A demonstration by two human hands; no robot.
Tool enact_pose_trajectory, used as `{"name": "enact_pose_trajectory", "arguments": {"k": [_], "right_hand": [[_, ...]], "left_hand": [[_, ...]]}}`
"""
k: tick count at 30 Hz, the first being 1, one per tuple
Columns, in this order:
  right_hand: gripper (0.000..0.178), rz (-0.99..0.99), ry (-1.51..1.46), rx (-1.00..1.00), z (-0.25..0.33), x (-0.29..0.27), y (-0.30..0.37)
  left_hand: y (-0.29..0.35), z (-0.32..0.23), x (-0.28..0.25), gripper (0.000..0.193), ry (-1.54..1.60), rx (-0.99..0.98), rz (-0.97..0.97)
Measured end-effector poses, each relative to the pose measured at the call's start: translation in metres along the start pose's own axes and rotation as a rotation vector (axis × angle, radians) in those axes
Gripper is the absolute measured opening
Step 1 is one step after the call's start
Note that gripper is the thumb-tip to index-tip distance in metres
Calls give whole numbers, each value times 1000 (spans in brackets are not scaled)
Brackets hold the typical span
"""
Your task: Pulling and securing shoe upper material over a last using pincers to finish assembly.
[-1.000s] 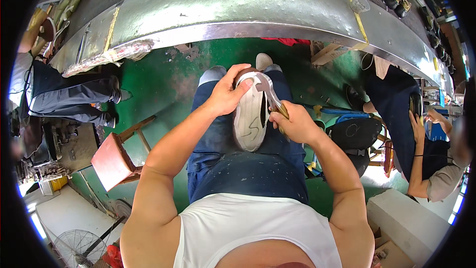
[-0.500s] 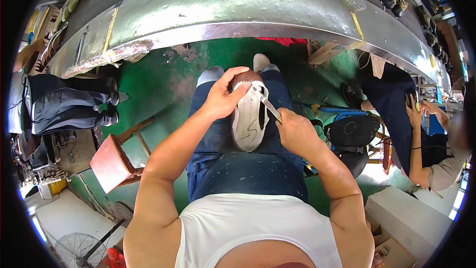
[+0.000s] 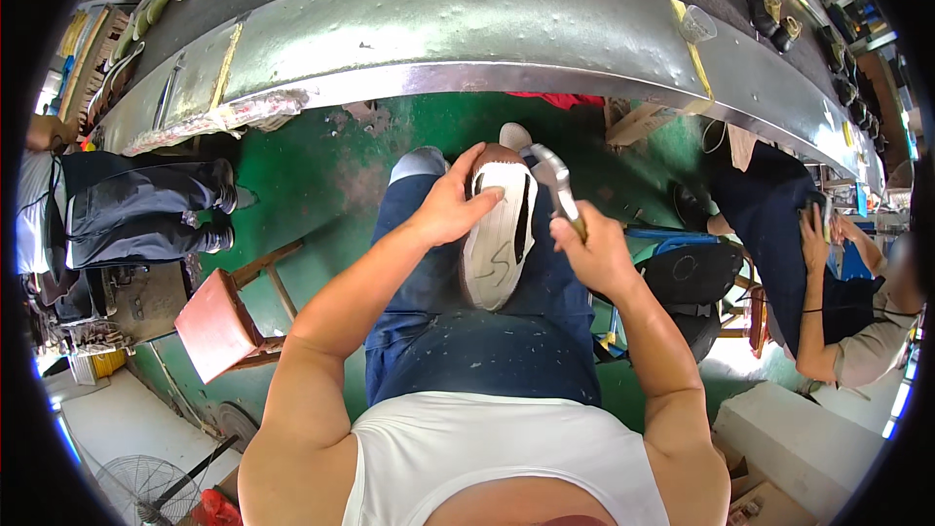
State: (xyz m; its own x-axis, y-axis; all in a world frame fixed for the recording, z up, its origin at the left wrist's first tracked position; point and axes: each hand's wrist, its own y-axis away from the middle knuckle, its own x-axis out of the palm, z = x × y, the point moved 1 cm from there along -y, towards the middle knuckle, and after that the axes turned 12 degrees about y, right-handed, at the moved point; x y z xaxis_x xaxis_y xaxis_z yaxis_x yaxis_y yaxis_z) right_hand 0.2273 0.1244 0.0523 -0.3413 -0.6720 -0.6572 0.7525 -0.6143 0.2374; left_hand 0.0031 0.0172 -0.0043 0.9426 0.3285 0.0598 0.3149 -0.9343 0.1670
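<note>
Shoe (image 3: 492, 258), pale and marked with a dark curved line, is held lengthwise over the lap, between the thighs, with its brown end pointed away from the body. Nearest to view, a white top (image 3: 409, 438) is worn by the person, and dark blue trousers (image 3: 399, 205) are seen beyond it. The shoe is grasped near its far end by the left grip (image 3: 454, 208): the thumb is laid on the pale face, and the fingers are curled about the outer edge. A metal tool (image 3: 566, 200) is clasped by its handle in the right grip (image 3: 596, 251). The tool's head is held just beside the brown end; whether the shoe is touched by it cannot be told.

To the left, a red-seated stool (image 3: 216, 326) is placed on the green floor (image 3: 321, 161); to the right, a black bag (image 3: 691, 275) is seen. Farther out on that side, a seated co-worker (image 3: 765, 209) is partly shown. Ahead, the floor is bordered by a metal-edged bench (image 3: 438, 24), on which a clear cup (image 3: 697, 24) is set. Beyond the cup, dark shoes (image 3: 765, 12) are placed.
</note>
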Motion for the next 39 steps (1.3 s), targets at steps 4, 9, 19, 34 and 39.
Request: {"name": "enact_pose_trajectory", "arguments": {"k": [4,9,19,34,39], "right_hand": [[42,-334,15,-29,-20,-13,-37],[44,-25,-178,97,-37,-29,-64],[60,-18,-426,-63,-16,-41,-19],[56,-182,-434,278,-61,111,10],[53,-31,-309,99,-34,82,10]], "left_hand": [[21,8,20,83,-112,143,95],[45,-4,30,70,-506,503,204],[-29,45,-43,41,-289,213,-428],[45,48,32,50,-340,41,-115],[44,78,11,54,181,-202,-259]]}}
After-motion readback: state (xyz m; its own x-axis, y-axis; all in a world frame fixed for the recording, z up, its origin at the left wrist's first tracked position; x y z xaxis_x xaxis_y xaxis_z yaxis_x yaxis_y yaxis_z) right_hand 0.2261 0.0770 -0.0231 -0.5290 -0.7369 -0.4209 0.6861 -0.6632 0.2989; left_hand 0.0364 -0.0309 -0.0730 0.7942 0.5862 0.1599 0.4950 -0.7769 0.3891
